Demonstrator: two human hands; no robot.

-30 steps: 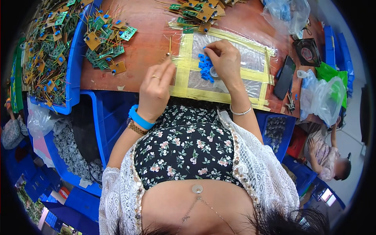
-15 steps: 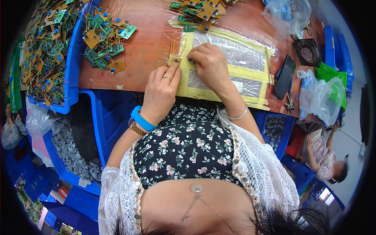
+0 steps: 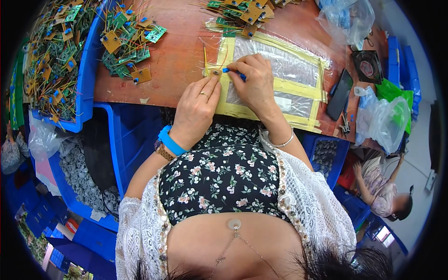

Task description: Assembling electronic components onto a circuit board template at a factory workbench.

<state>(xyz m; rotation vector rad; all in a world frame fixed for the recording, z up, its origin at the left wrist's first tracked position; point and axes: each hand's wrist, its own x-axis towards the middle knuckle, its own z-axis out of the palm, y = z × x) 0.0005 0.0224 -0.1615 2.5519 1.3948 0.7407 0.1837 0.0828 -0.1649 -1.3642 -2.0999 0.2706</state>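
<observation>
My left hand (image 3: 196,105) has its fingers pressed together on a small brown circuit board (image 3: 216,72) with a dark component. This board lies at the left edge of the yellow-taped plastic mat (image 3: 275,84), and thin wires run up from it. Just right of it, my right hand (image 3: 256,84) pinches a small blue cap (image 3: 226,70) between thumb and forefinger. Another bit of blue (image 3: 242,77) shows under its curled fingers. The cap points toward the board's dark component; whether they touch I cannot tell.
Wired circuit boards lie in a pile (image 3: 128,44) on the left and another pile (image 3: 247,16) at the far edge. A blue tray (image 3: 86,79) holds many more. To the right sit a phone (image 3: 339,95), a square fan (image 3: 367,64) and plastic bags (image 3: 385,121). A co-worker (image 3: 385,191) sits at right.
My right hand has turned slightly, bringing the blue cap into plain sight near the board. My left hand stays on the board; the whole view has shifted a little.
</observation>
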